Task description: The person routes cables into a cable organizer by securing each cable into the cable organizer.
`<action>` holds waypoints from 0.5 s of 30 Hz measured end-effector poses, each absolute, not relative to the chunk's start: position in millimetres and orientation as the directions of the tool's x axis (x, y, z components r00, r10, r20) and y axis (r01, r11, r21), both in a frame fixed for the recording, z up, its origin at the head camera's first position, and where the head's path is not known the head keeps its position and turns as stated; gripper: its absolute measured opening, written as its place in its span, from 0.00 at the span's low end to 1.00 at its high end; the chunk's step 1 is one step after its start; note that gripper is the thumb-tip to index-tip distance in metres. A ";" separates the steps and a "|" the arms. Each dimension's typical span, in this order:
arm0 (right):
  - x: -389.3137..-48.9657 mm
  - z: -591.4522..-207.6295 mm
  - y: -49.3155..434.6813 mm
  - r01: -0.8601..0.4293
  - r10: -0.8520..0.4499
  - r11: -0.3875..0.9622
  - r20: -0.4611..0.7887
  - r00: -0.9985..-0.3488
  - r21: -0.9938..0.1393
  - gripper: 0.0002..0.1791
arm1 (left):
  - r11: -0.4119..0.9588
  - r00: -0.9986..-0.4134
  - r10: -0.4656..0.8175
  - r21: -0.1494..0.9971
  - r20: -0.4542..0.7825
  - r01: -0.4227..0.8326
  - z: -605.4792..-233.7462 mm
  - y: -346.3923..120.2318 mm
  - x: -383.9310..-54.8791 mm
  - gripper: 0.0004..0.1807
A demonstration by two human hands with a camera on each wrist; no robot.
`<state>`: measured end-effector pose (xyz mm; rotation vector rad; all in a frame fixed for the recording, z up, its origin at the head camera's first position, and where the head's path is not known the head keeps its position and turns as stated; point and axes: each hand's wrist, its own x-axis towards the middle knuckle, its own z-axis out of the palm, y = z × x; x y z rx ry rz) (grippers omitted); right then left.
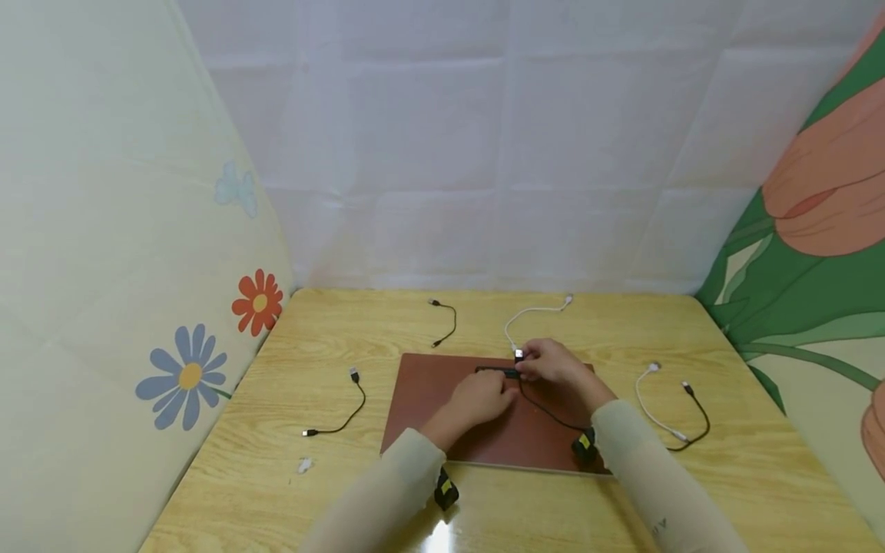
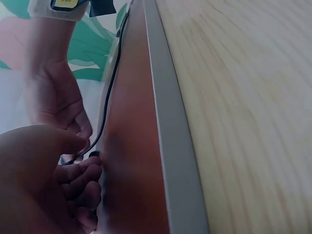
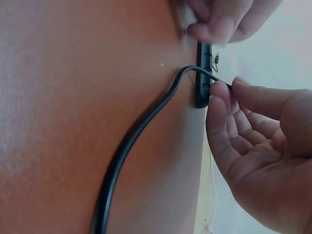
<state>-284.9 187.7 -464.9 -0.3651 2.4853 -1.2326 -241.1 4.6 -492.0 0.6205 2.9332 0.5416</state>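
Note:
My right hand [image 1: 549, 362] pinches a black USB cable [image 3: 127, 141] near its plug [image 1: 518, 355], thumb against fingertips. The silver end of that plug points up, away from me. Right beside it lies a slotted black cable holder [image 3: 202, 78] on a reddish-brown mat [image 1: 432, 399]. My left hand [image 1: 482, 395] holds the holder's left part with curled fingers, which hide some of it. From the right hand the cable dips across the mat toward the right sleeve. In the left wrist view, the left fingers [image 2: 87, 195] are bent close over the mat.
A white cable [image 1: 532, 310] lies behind the holder. Black cables rest at the back [image 1: 454, 322] and at the left [image 1: 361, 403]. On the right are another white cable [image 1: 641, 399] and a black cable end [image 1: 704, 415]. Patterned cloths surround the wooden table [image 1: 276, 507].

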 end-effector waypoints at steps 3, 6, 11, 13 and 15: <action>-283.5 -463.7 187.4 -0.037 -0.383 0.542 -0.207 -0.900 -0.839 0.06 | 0.824 -0.919 0.392 0.462 -0.045 0.329 -494.1 12.8 -243.2 0.25; -283.7 -461.7 186.9 -0.006 -0.375 0.520 -0.223 -0.900 -0.854 0.09 | 0.800 -0.931 0.360 0.531 -0.055 0.278 -496.4 20.1 -244.9 0.28; -286.6 -461.4 187.4 -0.014 -0.373 0.536 -0.222 -0.901 -0.844 0.09 | 0.823 -0.952 0.296 0.525 -0.070 0.217 -498.9 27.3 -246.5 0.27; -288.2 -464.1 188.2 -0.037 -0.368 0.564 -0.211 -0.906 -0.825 0.07 | 0.840 -0.952 0.296 0.496 -0.078 0.220 -499.0 28.8 -247.0 0.27; -289.3 -467.2 189.3 -0.066 -0.367 0.588 -0.194 -0.910 -0.806 0.06 | 0.857 -0.947 0.309 0.458 -0.089 0.237 -498.1 30.1 -247.2 0.26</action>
